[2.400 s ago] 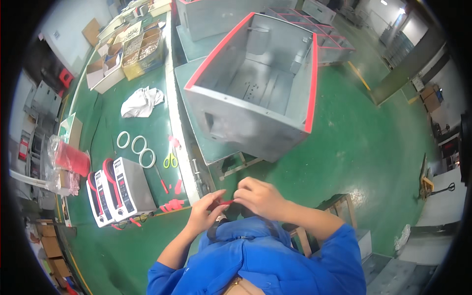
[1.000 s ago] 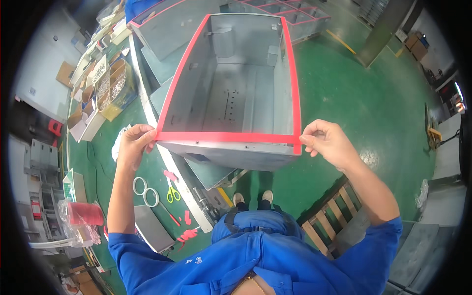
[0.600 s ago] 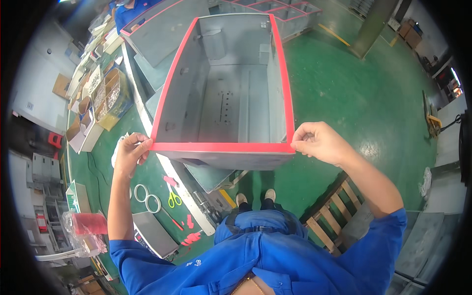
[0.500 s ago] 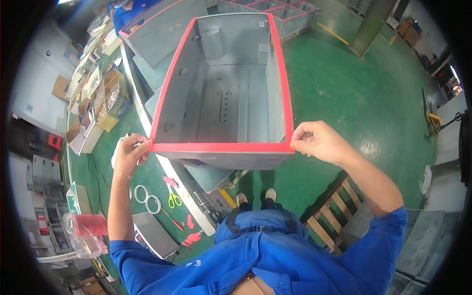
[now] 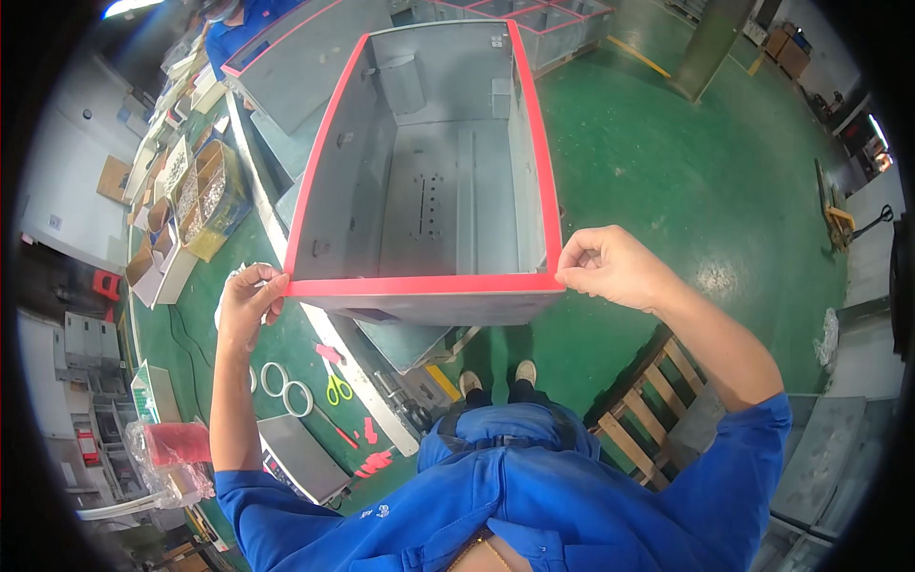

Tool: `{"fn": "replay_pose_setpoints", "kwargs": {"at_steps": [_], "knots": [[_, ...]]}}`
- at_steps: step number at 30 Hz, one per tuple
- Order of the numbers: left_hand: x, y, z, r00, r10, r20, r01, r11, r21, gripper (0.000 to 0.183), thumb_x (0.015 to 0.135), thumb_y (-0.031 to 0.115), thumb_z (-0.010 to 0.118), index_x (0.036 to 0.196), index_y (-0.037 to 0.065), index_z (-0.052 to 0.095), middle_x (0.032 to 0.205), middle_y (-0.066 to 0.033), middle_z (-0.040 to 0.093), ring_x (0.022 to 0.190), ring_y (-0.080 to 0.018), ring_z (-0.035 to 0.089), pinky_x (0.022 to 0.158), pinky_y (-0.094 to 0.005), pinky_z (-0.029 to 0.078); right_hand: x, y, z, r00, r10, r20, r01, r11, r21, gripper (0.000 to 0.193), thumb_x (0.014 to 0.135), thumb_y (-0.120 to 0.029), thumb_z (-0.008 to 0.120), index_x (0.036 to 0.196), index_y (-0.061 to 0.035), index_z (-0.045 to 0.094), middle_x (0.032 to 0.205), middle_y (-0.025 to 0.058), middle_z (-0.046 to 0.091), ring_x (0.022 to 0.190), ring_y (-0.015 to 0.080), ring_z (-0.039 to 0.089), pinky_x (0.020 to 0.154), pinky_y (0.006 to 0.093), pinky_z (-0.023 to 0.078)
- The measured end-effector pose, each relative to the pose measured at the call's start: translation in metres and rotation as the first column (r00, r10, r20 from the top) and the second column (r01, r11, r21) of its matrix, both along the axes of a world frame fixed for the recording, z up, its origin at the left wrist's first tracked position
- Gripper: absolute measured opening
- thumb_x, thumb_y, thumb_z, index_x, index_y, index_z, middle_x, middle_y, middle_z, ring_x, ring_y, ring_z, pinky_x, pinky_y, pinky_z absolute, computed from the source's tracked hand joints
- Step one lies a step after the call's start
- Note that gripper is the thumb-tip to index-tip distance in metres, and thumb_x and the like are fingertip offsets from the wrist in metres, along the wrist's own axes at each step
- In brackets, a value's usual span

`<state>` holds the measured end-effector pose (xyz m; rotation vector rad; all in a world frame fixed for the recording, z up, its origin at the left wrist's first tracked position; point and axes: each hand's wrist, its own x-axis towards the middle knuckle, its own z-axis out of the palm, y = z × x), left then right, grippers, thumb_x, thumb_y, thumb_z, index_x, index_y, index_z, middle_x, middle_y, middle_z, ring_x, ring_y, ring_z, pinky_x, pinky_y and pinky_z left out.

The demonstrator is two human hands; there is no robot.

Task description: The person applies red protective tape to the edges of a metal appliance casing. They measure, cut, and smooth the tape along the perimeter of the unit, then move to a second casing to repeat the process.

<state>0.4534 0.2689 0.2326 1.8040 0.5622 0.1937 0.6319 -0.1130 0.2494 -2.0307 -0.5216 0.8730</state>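
A grey metal box (image 5: 429, 308), open at the top, stands before me with red strips along its rim. Across the near edge runs a red strip (image 5: 419, 285), stretched straight from corner to corner. At the near left corner, the thumb and fingers of my left hand (image 5: 247, 303) pinch one end of it. My right hand (image 5: 615, 268) is closed in a pinch on the other end, at the near right corner. Several small holes and a slot show in the box's floor. What lies inside the curled fingers is hidden.
On the green worktop at left lie yellow-green scissors (image 5: 337, 389), white tape rings (image 5: 298, 398), red scraps (image 5: 374, 463) and a grey device (image 5: 303, 458). Divided bins (image 5: 202, 198) hold small parts. A wooden pallet (image 5: 648, 412) lies low right. Another person (image 5: 229, 38) is at far left.
The box and surroundings sit slightly further left in the picture. Both hands keep their pinch at the near corners, and the red strip stays stretched between them.
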Motion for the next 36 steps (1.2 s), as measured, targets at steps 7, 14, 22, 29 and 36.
{"fn": "replay_pose_setpoints", "kwargs": {"at_steps": [7,14,22,29,36], "knots": [[-0.001,0.000,0.000,1.000,0.002,0.010,-0.002,1.000,-0.006,0.010,0.077,0.011,0.065,0.075,0.003,0.059,0.059,0.0004,0.052,0.047,-0.0057,0.048,0.036,-0.0174,0.032,-0.002,-0.001,-0.002,0.998,0.010,0.057,-0.013,0.998,0.055,0.013,0.073,-0.012,0.061,0.076,0.0004,0.061,0.070,0.0068,0.060,0.066,0.0129,0.056,0.060,0.0272,0.045],[-0.001,0.000,0.000,1.000,0.003,0.008,-0.003,1.000,0.009,0.010,0.077,0.010,0.066,0.075,0.003,0.059,0.059,0.0001,0.052,0.047,-0.0058,0.048,0.036,-0.0174,0.032,-0.003,-0.002,-0.007,0.997,-0.012,0.082,0.008,0.999,0.052,0.012,0.073,-0.013,0.061,0.074,-0.0002,0.060,0.069,0.0064,0.060,0.065,0.0114,0.056,0.059,0.0263,0.045],[-0.002,-0.003,-0.003,0.996,0.042,0.074,-0.046,0.998,0.044,0.013,0.078,0.011,0.065,0.078,0.001,0.057,0.057,-0.0020,0.053,0.043,-0.0050,0.045,0.035,-0.0161,0.029,-0.016,-0.010,-0.020,0.977,-0.190,0.096,0.153,0.939,0.308,0.016,0.078,-0.007,0.059,0.092,-0.0005,0.054,0.077,0.0056,0.059,0.065,0.0097,0.056,0.059,0.0223,0.045],[0.001,-0.005,0.004,0.999,0.039,-0.011,-0.039,0.998,0.050,0.012,0.077,0.010,0.066,0.074,0.003,0.056,0.059,-0.0004,0.052,0.048,-0.0062,0.049,0.037,-0.0179,0.033,-0.030,-0.012,-0.032,0.948,-0.267,-0.175,0.317,0.847,0.427,0.017,0.083,-0.005,0.055,0.098,0.0004,0.050,0.086,0.0060,0.056,0.072,0.0100,0.055,0.062,0.0222,0.046],[0.002,-0.007,0.010,0.998,0.029,-0.063,-0.023,0.996,0.090,0.016,0.078,0.015,0.064,0.074,0.002,0.056,0.057,-0.0002,0.049,0.048,-0.0060,0.047,0.038,-0.0184,0.032,-0.033,-0.004,-0.039,0.928,-0.325,-0.183,0.373,0.830,0.415,0.020,0.081,-0.005,0.056,0.098,-0.0013,0.047,0.087,0.0049,0.055,0.072,0.0087,0.053,0.060,0.0219,0.044]]}}
